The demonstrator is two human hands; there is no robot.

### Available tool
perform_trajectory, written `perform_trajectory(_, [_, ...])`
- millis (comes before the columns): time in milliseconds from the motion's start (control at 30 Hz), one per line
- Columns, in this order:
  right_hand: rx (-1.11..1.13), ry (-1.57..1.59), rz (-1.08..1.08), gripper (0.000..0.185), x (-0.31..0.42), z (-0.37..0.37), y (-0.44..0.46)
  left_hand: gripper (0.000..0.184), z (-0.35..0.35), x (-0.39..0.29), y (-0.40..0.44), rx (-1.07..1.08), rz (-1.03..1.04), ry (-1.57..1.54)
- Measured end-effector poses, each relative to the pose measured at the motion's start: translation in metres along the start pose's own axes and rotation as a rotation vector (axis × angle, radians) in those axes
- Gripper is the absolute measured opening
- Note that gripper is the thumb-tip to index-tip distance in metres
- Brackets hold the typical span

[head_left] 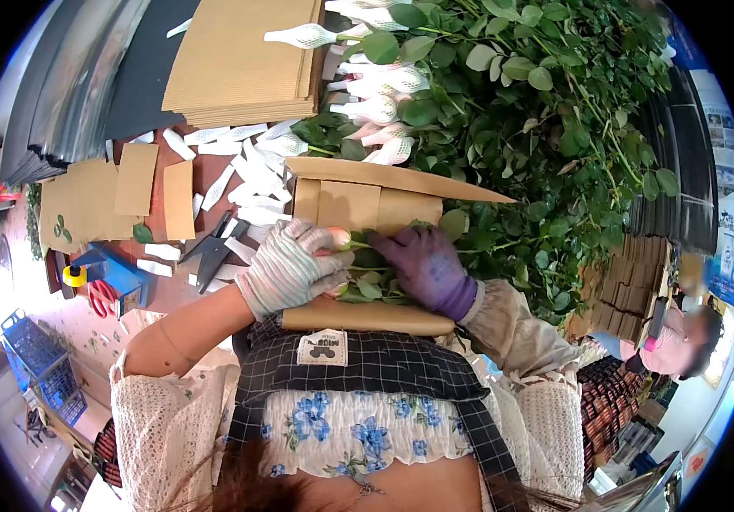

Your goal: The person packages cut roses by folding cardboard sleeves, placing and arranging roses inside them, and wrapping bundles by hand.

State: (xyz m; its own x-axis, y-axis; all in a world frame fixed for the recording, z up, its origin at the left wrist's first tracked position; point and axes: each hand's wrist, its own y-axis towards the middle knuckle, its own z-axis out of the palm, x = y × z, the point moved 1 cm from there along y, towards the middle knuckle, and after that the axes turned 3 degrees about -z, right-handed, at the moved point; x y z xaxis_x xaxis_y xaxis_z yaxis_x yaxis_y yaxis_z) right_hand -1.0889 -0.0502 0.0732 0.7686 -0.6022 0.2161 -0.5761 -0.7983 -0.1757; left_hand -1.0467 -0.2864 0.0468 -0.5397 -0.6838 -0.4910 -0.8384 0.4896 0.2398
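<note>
My left hand point(292, 264), in a white striped glove, is closed around the head of a rose point(339, 239), whose pinkish-orange bud shows past the fingers. My right hand point(428, 266), in a purple glove, grips green rose stems and leaves a little to the right. Under both hands lies a sheet of brown corrugated cardboard point(367, 177), folded up at its far and near edges. More leaves point(371, 288) rest on it between the hands. The fingertips of the right hand are partly hidden by foliage.
Rose stems with leaves point(537, 102) heap at the right, several buds in white foam net sleeves point(377, 109). Loose sleeves point(256, 175) and a black stapler-like tool point(215, 253) lie left. Stacked cardboard point(243, 60) stands behind. Red-handled scissors point(101, 298) sit by a blue box point(132, 282).
</note>
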Motion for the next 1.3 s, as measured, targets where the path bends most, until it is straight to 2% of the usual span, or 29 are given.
perform_trajectory(67, [0.027,-0.001,0.008,0.057,0.000,0.000,0.000,0.027,-0.003,-0.001,-0.003,0.078,-0.035,-0.010])
perform_trajectory(167, [0.037,0.048,-0.046,0.052,-0.003,0.002,0.002,0.026,-0.013,-0.003,0.010,0.064,0.114,0.049])
perform_trajectory(233, [-0.025,0.118,-0.082,0.048,-0.011,0.003,-0.002,0.027,-0.006,-0.003,0.014,0.252,0.046,-0.023])
perform_trajectory(267, [-0.081,0.200,-0.045,0.039,-0.012,-0.010,-0.012,0.028,-0.013,-0.009,0.017,0.293,0.026,0.026])
perform_trajectory(367, [-0.245,0.032,0.148,0.027,-0.047,-0.039,-0.045,0.028,-0.011,-0.009,0.014,0.306,0.029,0.042])
perform_trajectory(467, [0.245,0.032,0.395,0.023,-0.073,-0.037,-0.093,0.029,-0.013,-0.010,0.014,0.295,0.032,-0.022])
perform_trajectory(567, [0.187,0.057,0.458,0.020,-0.067,-0.017,-0.099,0.028,-0.006,-0.005,0.009,0.300,0.015,-0.028])
perform_trajectory(633, [0.287,0.035,0.485,0.021,-0.081,0.033,-0.103,0.028,-0.006,-0.005,0.012,0.318,0.013,-0.082])
perform_trajectory(667, [0.334,0.020,0.492,0.022,-0.085,0.033,-0.091,0.029,-0.008,-0.006,0.015,0.325,0.017,-0.088])
perform_trajectory(700, [0.296,0.026,0.398,0.018,-0.092,0.021,-0.094,0.029,-0.010,-0.006,0.015,0.339,0.020,-0.094])
perform_trajectory(767, [0.228,0.038,0.210,0.016,-0.078,-0.080,-0.083,0.029,-0.010,-0.002,0.013,0.314,0.030,-0.094])
perform_trajectory(833, [0.137,0.061,0.398,0.016,-0.056,-0.178,-0.031,0.029,-0.010,-0.002,0.014,0.301,0.036,-0.096])
perform_trajectory(867, [-0.348,0.234,0.298,0.018,-0.061,-0.197,-0.007,0.028,-0.009,-0.002,0.014,0.311,0.023,-0.099])
perform_trajectory(900, [-0.588,0.227,0.296,0.016,-0.061,-0.217,0.031,0.028,-0.010,-0.003,0.014,0.325,0.017,-0.108])
perform_trajectory(933, [-0.776,0.011,0.178,0.014,-0.075,-0.222,0.068,0.028,-0.012,-0.003,0.015,0.334,0.009,-0.110])
perform_trajectory(967, [-0.818,-0.194,0.057,0.017,-0.095,-0.223,0.109,0.028,-0.014,-0.003,0.016,0.341,-0.003,-0.108])
perform_trajectory(1033, [-0.641,-0.421,0.341,0.026,-0.128,-0.197,0.181,0.028,-0.017,-0.003,0.015,0.302,0.007,-0.115])
perform_trajectory(1133, [-0.226,-0.281,0.579,0.034,-0.159,-0.174,0.217,0.027,-0.017,0.001,0.011,0.253,0.019,-0.117])
perform_trajectory(1200, [-0.390,-0.334,0.332,0.032,-0.127,-0.202,0.172,0.027,-0.028,0.000,0.013,0.198,0.050,-0.130])
perform_trajectory(1267, [-0.616,0.494,0.392,0.020,-0.098,-0.232,0.123,0.029,-0.049,0.005,0.012,-0.099,0.108,-0.247])
perform_trajectory(1300, [-0.771,0.777,0.386,0.014,-0.089,-0.243,0.099,0.030,-0.063,0.007,0.014,-0.241,0.142,-0.300])
